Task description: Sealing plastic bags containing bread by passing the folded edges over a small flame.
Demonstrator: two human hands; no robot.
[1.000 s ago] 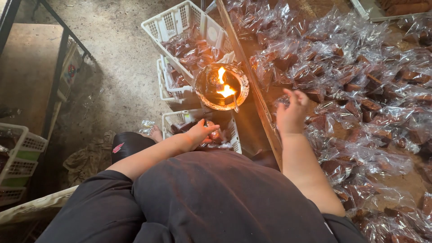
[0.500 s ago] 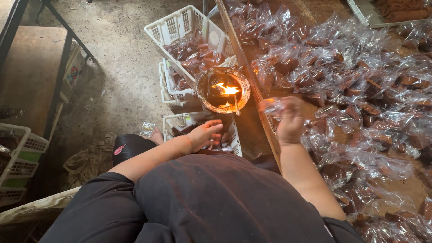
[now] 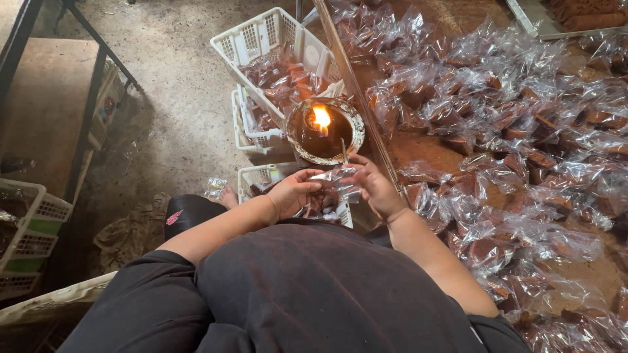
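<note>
The person's left hand point(image 3: 291, 193) and right hand point(image 3: 374, 186) both pinch one small clear plastic bag of brown pieces point(image 3: 330, 186), fingers closed on its two sides, so that it is stretched between them just off the near left edge of the table point(image 3: 418, 147). The bag hangs directly below a round dark bowl holding a burning flame point(image 3: 325, 131), which sits at that same table edge; the bag's top lies close under the bowl's rim. Under the hands stands a white slotted plastic basket point(image 3: 261, 176) on the floor, partly hidden by them. Two more white plastic baskets with packed brown pieces point(image 3: 275, 59) stand behind it, beside the table's left edge. Across the table top, many clear bags of brown pieces point(image 3: 510, 144) lie spread out, reaching to the far and right edges.
</note>
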